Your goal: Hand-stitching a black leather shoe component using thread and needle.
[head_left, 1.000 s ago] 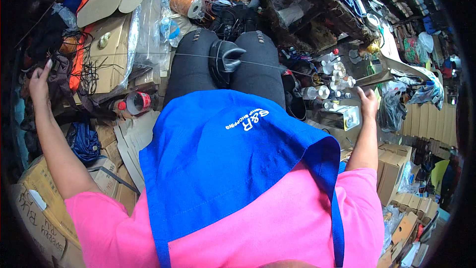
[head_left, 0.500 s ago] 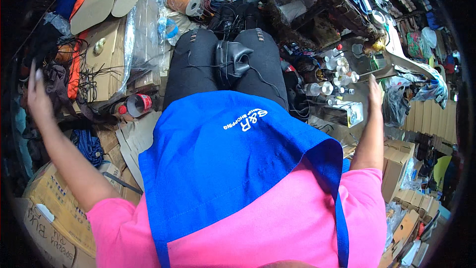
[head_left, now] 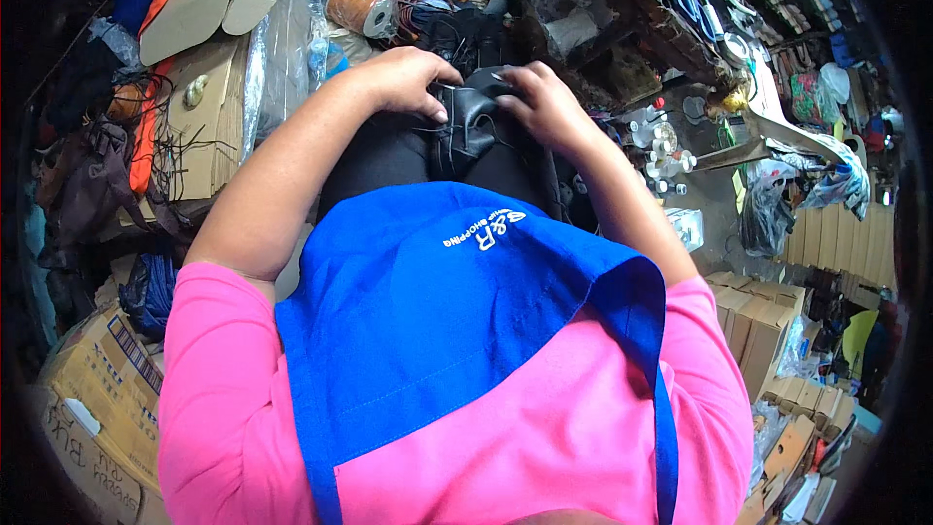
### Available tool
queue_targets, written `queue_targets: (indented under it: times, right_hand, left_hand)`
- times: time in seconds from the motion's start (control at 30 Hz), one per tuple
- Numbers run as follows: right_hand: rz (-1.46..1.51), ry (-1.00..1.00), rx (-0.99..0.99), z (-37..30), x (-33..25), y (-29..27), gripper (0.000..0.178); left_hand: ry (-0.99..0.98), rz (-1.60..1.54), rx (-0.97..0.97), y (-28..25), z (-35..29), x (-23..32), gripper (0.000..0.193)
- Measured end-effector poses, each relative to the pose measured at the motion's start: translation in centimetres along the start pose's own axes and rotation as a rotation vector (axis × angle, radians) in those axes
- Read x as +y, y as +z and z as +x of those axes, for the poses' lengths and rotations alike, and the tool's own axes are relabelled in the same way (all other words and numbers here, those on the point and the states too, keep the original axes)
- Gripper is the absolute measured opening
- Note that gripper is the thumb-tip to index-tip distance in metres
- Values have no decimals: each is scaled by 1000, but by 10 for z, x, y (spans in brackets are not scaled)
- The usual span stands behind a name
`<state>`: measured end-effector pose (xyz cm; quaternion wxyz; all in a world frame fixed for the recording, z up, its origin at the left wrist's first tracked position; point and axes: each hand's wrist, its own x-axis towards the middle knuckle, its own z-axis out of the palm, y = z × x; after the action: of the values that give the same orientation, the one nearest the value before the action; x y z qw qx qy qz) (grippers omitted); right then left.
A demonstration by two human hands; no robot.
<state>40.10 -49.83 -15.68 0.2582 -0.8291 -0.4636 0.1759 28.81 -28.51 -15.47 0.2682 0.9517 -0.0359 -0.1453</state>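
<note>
A black leather piece (head_left: 465, 134), soft and folded, with thread hanging at it, rests between my thighs on my black trousers. My left hand (head_left: 413, 85) is at its left upper edge, with bent fingers and thumb closed on the leather. From the right, my right hand (head_left: 542, 105) reaches its upper right part with fingers and thumb closed around the edge; the fingertips are partly hidden. My blue apron (head_left: 418, 301) covers the front of my lap, over a pink shirt.
An orange spool of cord (head_left: 362, 10) lies beyond my knees. Flattened cardboard (head_left: 209, 97) and loose black cords are to the left. Several bottles (head_left: 666, 151) stand to the right. Cardboard boxes (head_left: 102, 389) sit at lower left, with more boxes (head_left: 753, 316) at right.
Both hands have swung inward from wide apart at the left and right sides to the black leather piece and taken hold of it.
</note>
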Motion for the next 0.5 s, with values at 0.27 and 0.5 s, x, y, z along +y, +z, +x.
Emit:
queue_targets:
  times: [0.27,0.5]
  right_hand:
    - [-16,-29,13,-53,-7,0,14]
    - [127,-68,145,-35,-9,4,12]
  left_hand:
    - [-23,-336,174,26,18,-13,41]
    - [-11,-523,147,27,15,-20,41]
